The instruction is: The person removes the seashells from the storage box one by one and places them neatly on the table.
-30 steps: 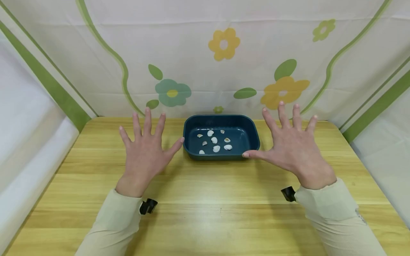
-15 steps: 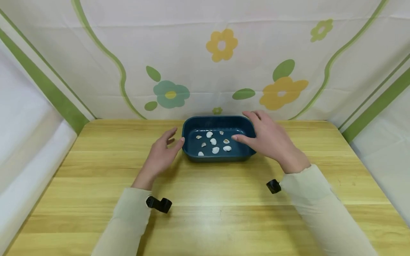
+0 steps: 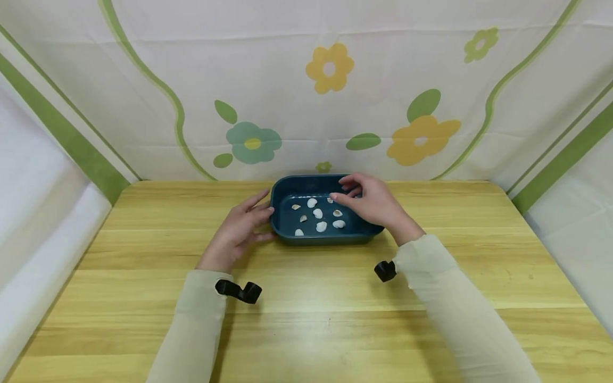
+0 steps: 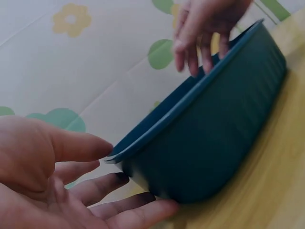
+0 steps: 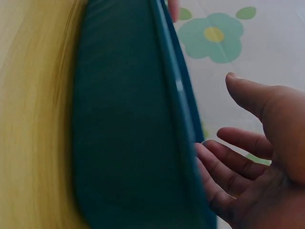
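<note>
Dk teal oblong plastic basin (image 3: pixel 325 240) sits upright nr the back edge of the worktop (image 3: pixel 306 298), approx. mid, long side toward the person. On its floor: 9 seashells (image 3: pixel 318 213) visible, mostly white, a few w/ brownish patches, scattered L & centre.

L hand (image 3: pixel 235 231) at basin's L end: fingers loosely spread, thumb set wide of them; thumb tip at the rim, other fingertips along the outer end wall. R hand (image 3: pixel 375 205) over basin's R part, hiding some of that end; fingers slightly bent, thumb apart from them, so fairly wide. Its thumb tip overlaps 1 shell in head view; touching or not, can't tell.

Person's sleeves (image 3: pixel 191 324) pale, w/ black wrist cams (image 3: pixel 250 292) at the cuffs. Worktop is lt wood-grain. Behind: white fabric backdrop (image 3: pixel 287 101) w/ printed yellow, green & teal flowers (image 3: pixel 265 144). R wrist view partly blurred.
</note>
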Demonstrator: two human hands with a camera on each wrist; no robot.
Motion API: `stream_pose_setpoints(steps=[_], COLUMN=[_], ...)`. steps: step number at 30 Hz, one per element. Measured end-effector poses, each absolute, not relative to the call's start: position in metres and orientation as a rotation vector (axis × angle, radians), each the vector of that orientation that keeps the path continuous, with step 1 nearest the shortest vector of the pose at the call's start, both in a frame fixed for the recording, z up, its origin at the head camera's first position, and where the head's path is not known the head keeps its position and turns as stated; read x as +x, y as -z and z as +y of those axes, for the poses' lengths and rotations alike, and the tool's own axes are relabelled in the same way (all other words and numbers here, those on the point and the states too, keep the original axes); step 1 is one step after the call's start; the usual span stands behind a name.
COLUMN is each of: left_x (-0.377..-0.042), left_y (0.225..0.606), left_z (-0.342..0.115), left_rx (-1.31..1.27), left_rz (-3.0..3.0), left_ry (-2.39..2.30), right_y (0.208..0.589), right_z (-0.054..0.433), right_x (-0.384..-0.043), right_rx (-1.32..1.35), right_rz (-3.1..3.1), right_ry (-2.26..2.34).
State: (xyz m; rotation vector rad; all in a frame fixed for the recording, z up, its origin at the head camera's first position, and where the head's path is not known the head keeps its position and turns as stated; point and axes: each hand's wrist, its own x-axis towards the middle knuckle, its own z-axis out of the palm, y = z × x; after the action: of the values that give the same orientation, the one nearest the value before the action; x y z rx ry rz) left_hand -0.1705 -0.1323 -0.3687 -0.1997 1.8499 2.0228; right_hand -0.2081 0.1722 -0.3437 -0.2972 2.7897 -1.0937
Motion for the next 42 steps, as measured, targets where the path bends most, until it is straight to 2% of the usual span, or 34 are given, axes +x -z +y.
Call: stream_pose_setpoints(steps=[11, 27, 42], left_x=[-0.172, -0.166, -0.178], left_y=[0.367, 0.362, 0.362], left_z=[-0.133, -0.128, -0.112], left_rx=[-0.134, -0.271, -0.257], left_rz=[1.925, 1.929, 1.927], left_ry=[-1.958, -1.978, -2.014], right_y=[0.357, 0.375, 0.378], right_z=[0.168, 0.154, 0.174], right_x=[-0.213, -0.237, -0.252], right_rx=[-0.148, 0.231, 0.176], right_rz=[2.584, 2.51, 2.599], right_ry=[1.34, 1.439, 1.245])
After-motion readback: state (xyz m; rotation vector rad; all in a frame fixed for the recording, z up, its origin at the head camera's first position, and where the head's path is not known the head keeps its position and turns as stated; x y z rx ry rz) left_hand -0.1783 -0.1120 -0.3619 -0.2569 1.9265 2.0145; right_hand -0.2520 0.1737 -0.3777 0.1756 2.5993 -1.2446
